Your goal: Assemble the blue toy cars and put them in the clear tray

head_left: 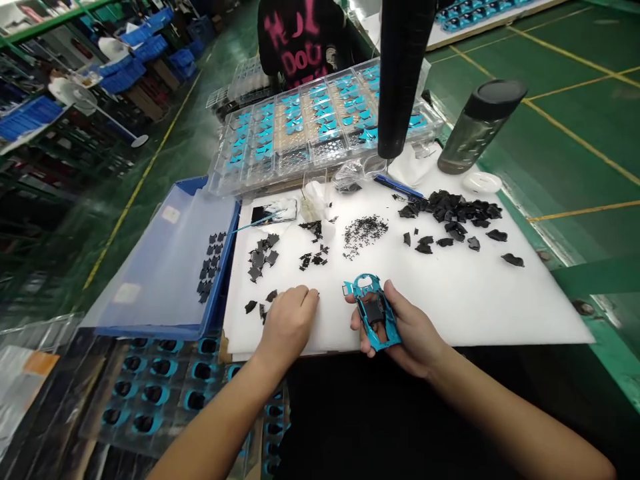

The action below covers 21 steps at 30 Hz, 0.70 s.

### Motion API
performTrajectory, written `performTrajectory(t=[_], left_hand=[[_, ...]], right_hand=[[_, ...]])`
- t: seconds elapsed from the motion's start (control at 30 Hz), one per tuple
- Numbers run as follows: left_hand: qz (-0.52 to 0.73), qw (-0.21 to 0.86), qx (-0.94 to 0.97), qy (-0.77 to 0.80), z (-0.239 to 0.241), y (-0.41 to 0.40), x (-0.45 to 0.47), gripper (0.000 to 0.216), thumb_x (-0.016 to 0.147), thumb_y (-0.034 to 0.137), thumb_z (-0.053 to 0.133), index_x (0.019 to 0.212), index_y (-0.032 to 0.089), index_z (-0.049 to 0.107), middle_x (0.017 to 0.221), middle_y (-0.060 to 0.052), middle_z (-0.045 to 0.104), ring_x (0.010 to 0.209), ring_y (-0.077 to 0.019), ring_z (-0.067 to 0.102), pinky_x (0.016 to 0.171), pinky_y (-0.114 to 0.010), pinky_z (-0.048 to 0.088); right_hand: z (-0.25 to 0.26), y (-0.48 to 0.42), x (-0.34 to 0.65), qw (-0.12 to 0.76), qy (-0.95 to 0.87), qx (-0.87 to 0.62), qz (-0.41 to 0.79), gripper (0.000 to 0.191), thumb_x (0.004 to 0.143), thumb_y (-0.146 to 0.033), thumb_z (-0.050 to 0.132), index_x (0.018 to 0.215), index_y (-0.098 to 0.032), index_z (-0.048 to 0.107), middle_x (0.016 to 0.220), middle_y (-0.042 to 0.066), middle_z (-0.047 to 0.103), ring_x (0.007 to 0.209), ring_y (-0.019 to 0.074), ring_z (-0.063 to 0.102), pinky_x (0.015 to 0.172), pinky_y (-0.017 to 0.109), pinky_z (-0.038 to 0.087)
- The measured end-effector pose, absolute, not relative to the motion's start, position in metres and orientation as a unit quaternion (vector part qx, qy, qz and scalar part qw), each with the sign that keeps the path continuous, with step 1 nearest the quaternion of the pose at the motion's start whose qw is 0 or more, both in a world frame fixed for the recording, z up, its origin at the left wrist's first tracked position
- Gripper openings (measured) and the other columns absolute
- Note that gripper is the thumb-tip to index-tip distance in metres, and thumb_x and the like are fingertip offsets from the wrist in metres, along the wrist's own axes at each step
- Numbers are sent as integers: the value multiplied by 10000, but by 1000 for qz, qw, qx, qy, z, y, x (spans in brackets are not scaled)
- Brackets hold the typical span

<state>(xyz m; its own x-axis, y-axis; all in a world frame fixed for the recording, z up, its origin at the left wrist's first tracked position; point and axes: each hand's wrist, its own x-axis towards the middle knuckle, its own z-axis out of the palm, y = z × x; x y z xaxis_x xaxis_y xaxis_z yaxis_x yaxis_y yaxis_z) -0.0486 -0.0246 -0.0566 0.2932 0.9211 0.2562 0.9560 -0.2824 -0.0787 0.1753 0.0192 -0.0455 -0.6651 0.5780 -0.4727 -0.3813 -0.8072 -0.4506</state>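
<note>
A bright blue toy car body [376,337] with a black part set in its middle rests in my right hand [413,330]. The fingers wrap under it and the thumb lies along its side. My left hand [290,323] is closed with the knuckles up, low over the white foam sheet [460,293]. Whatever its fingertips hold, if anything, is hidden. Beside it lie a few small black pieces [251,307]. Further back are dark flat plastic parts [257,257], small black bits [314,259] and a scatter of tiny black pins or screws [365,235].
A black cylindrical tool [405,73] hangs over the table. Black parts [453,208] are heaped at right, near a bottle [477,127]. Behind stands a clear compartment tray [255,175] of blue parts. A blue bin [234,233] is at left; a person [305,40] sits beyond.
</note>
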Motion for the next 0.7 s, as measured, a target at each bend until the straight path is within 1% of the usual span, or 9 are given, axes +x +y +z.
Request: performTrajectory(t=[0.1, 0.17, 0.27, 0.33, 0.37, 0.43, 0.53, 0.6, 0.7], left_hand=[[-140, 61, -805, -573, -60, -38, -41, 179, 951, 177, 551, 1106, 117, 616, 870, -87, 672, 810, -201, 628, 719, -329, 524], [-162, 15, -820, -549, -55, -40, -47, 289, 949, 106, 521, 1233, 122, 572, 990, -102, 699, 886, -192, 640, 775, -321, 540], [-110, -10, -875, -472, -46, -30, -64, 429, 943, 26, 442, 1335, 176, 529, 1248, -127, 664, 1052, -228, 628, 854, -376, 542], [-74, -29, -905, -417, -43, -18, -72, 406, 952, 37, 421, 1301, 188, 562, 1299, -122, 647, 1098, -241, 619, 886, -400, 539], [-64, -44, -910, -406, -42, -13, -74, 377, 957, 50, 420, 1267, 185, 586, 1263, -118, 664, 1070, -236, 628, 875, -397, 543], [-52, -66, -907, -412, -42, -4, -74, 288, 965, 98, 449, 1180, 164, 630, 1117, -113, 702, 959, -227, 647, 814, -384, 553], [-57, -89, -881, -462, -39, -1, -71, 152, 954, 202, 542, 1021, 148, 667, 924, -87, 697, 847, -218, 652, 741, -360, 558], [-92, -98, -848, -513, -33, -4, -66, 131, 941, 248, 582, 978, 161, 672, 888, -68, 690, 834, -205, 660, 734, -337, 559], [-193, -74, -790, -577, -20, -12, -52, 142, 933, 236, 602, 1046, 194, 677, 938, -55, 696, 854, -178, 672, 756, -301, 555]], right_hand=[[-48, 21, 175, 272, -155, -301, 901, 577, 980, -606, 361, 1118, -137, 669, 799, 81, 704, 514, 177, 660, 483, 273, 522], [-50, 22, 175, 261, -151, -298, 906, 588, 982, -610, 350, 1133, -136, 662, 792, 76, 700, 506, 172, 657, 472, 265, 518], [-52, 25, 176, 243, -149, -283, 916, 603, 987, -616, 321, 1183, -145, 642, 799, 77, 704, 506, 173, 662, 464, 263, 519], [-53, 26, 176, 242, -147, -277, 918, 607, 989, -622, 307, 1225, -161, 621, 811, 78, 710, 524, 180, 672, 477, 272, 532], [-53, 26, 176, 243, -145, -277, 918, 607, 989, -624, 303, 1242, -165, 611, 812, 78, 712, 539, 183, 677, 492, 280, 543], [-52, 26, 175, 249, -141, -282, 916, 603, 993, -617, 303, 1248, -160, 604, 802, 82, 713, 581, 191, 690, 529, 291, 563], [-49, 22, 171, 269, -143, -307, 901, 573, 1007, -581, 313, 1210, -136, 613, 813, 93, 714, 619, 185, 696, 578, 293, 582], [-47, 18, 168, 283, -152, -333, 886, 539, 1012, -561, 324, 1203, -140, 602, 866, 98, 719, 590, 168, 681, 568, 291, 578], [-47, 11, 162, 307, -175, -352, 867, 445, 1009, -527, 374, 1224, -188, 564, 997, 96, 713, 571, 154, 663, 534, 302, 570]])
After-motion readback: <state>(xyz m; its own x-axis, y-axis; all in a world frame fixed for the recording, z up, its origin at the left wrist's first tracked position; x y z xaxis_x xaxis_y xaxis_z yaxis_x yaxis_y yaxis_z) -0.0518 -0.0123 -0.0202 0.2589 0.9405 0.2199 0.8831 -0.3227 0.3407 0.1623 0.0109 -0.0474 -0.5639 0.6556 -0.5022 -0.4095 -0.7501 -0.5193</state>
